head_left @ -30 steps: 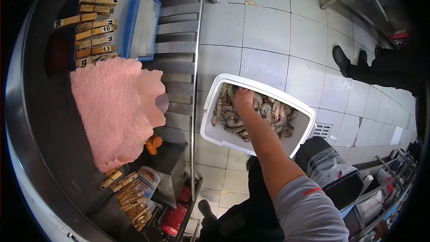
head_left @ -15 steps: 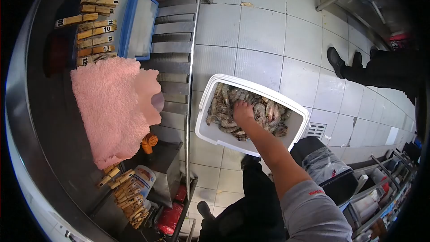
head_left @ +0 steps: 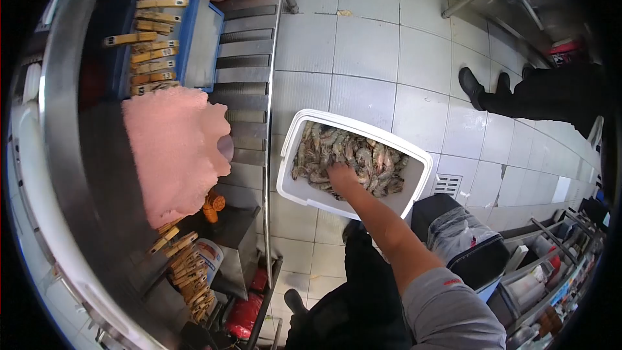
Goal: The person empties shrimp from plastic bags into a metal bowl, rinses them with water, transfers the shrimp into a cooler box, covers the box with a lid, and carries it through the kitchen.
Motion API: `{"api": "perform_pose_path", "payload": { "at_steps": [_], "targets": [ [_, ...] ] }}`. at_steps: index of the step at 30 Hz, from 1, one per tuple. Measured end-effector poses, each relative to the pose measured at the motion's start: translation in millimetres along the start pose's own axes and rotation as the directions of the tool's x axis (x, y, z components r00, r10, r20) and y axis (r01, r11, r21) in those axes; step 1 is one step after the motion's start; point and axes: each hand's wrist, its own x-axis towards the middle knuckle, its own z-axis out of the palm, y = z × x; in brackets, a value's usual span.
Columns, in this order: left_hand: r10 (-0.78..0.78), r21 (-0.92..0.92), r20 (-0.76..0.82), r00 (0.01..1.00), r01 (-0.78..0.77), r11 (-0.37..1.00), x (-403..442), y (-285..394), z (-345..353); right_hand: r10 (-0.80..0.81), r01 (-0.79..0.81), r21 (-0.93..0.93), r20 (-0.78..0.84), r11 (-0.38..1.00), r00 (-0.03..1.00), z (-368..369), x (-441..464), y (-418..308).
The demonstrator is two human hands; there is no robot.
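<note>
A white rectangular tub (head_left: 353, 120) stands on the tiled floor with many raw grey-brown prawns (head_left: 368, 161) in it. My right hand (head_left: 339, 174) is down among the prawns, left of the tub's middle, touching them. Its fingertips are buried, so I cannot see whether they grip one. The bare forearm (head_left: 389, 223) crosses the tub's near rim, coming from a grey sleeve (head_left: 453, 308). My left hand is out of view.
At left, a slatted metal rack (head_left: 243, 74) carries a pink towel (head_left: 172, 155), numbered clothespins (head_left: 155, 65) and a blue-edged box (head_left: 204, 45). A lidded black bin (head_left: 479, 262) stands right of the tub. Another person's black shoe (head_left: 472, 87) is farther right, past a floor drain (head_left: 448, 184).
My right hand has shifted slightly toward the near left of the tub, and its fingers have sunk deeper among the prawns. The whole view has shifted a little.
</note>
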Motion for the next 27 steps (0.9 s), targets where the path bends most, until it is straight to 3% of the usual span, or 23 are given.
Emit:
{"api": "perform_pose_path", "payload": {
  "at_steps": [3, 5, 12, 15, 17, 18, 22, 23, 24, 26, 27],
  "targets": [
    [-0.014, -0.005, -0.018, 1.0, 0.013, 1.0, -10, 2, 6, 0.049, -0.048, 0.125, -0.001, 0.991, 0.999, -3, -30, 4],
    [-0.003, 0.018, -0.066, 0.998, 0.004, 1.0, -9, 1, 11, 0.078, -0.095, 0.358, 0.061, 0.929, 0.995, 3, -46, 14],
    [-0.042, 0.008, -0.171, 0.984, 0.044, 0.999, -4, 2, 13, 0.284, -0.248, 0.193, -0.19, 0.949, 0.94, 0, -162, 27],
    [-0.069, -0.032, -0.228, 0.971, 0.064, 0.997, -2, 4, 9, 0.252, -0.191, 0.234, -0.269, 0.953, 0.93, -6, -211, 33],
    [-0.071, -0.053, -0.277, 0.958, 0.058, 0.997, -3, 5, 11, 0.405, -0.225, 0.48, -0.311, 0.848, 0.86, -19, -244, 31],
    [-0.07, -0.049, -0.295, 0.953, 0.058, 0.997, -4, 5, 11, 0.403, -0.22, 0.472, -0.329, 0.853, 0.854, -27, -261, 29],
    [-0.046, -0.111, -0.314, 0.948, 0.011, 0.994, -8, 5, 9, 0.521, -0.196, 0.58, -0.469, 0.791, 0.713, -40, -306, 36],
    [-0.02, -0.11, -0.359, 0.933, -0.021, 0.994, -9, 5, 10, 0.609, -0.219, 0.66, -0.444, 0.718, 0.657, -61, -326, 21],
    [-0.007, -0.103, -0.405, 0.914, -0.038, 0.994, -11, 4, 13, 0.581, -0.224, 0.585, -0.542, 0.779, 0.607, -56, -329, 27],
    [0.024, -0.104, -0.419, 0.908, -0.075, 0.992, -16, -3, 32, 0.609, -0.28, 0.591, -0.48, 0.756, 0.631, -75, -349, 17],
    [0.052, -0.085, -0.483, 0.874, -0.106, 0.991, -18, -3, 28, 0.568, -0.233, 0.59, -0.48, 0.773, 0.668, -79, -356, 17]
  ]
}}
